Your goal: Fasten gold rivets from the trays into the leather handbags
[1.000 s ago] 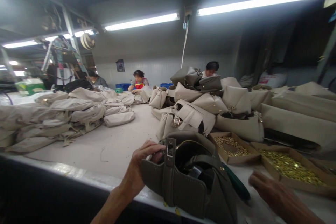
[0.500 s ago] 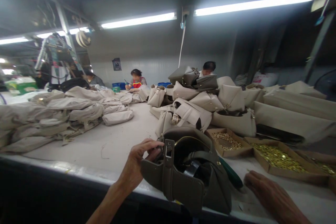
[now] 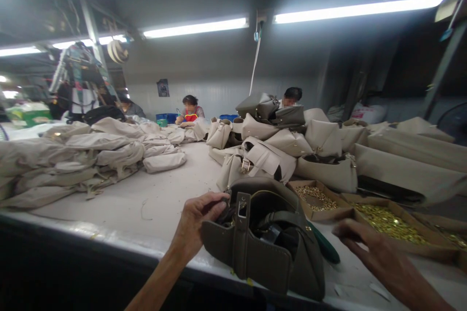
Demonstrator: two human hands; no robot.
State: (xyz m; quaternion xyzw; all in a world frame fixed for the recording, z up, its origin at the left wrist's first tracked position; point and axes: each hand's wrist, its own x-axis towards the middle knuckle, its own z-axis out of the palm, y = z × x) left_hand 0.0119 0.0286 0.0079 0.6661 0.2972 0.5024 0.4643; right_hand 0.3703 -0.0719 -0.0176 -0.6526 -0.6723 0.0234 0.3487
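An olive-grey leather handbag lies on the white table in front of me, with its top open and dark contents inside. My left hand grips the bag's upper left rim, next to a vertical strap with a metal buckle. The fingers hide whatever lies under them. My right hand hovers to the right of the bag with its fingers slightly curled, holding nothing. It sits just in front of a cardboard tray of small brass fittings. A dark green flap shows under the bag's right side.
A second tray of brass fittings stands behind the bag. Beige bags are heaped beyond it, and folded beige bag bodies are piled at left. The table's front edge runs below my left arm. Two co-workers sit farther away.
My right hand has risen and moved left, closer to the bag and over the tray's front edge. The bag has shifted slightly right, still held by my left hand.
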